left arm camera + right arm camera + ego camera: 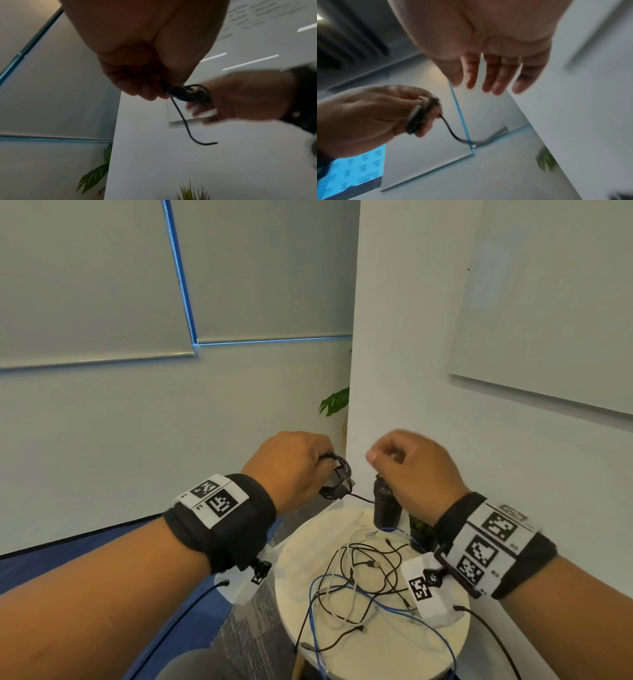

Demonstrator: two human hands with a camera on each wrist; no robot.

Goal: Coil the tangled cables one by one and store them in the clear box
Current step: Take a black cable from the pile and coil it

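The coil [337,479] was gripped in the left hand [291,463], the right hand [411,463] empty with loose fingers; its tail [187,124] was best tucked in.

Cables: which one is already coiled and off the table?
The black cable in the left hand, wound into a small coil with a short tail hanging. The other black, white and blue cables lie loose and tangled on the round table.

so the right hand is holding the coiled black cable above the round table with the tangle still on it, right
Not quite: the left hand holds the coiled black cable. The right hand holds nothing, as the right wrist view shows. The tangle does lie on the round table.
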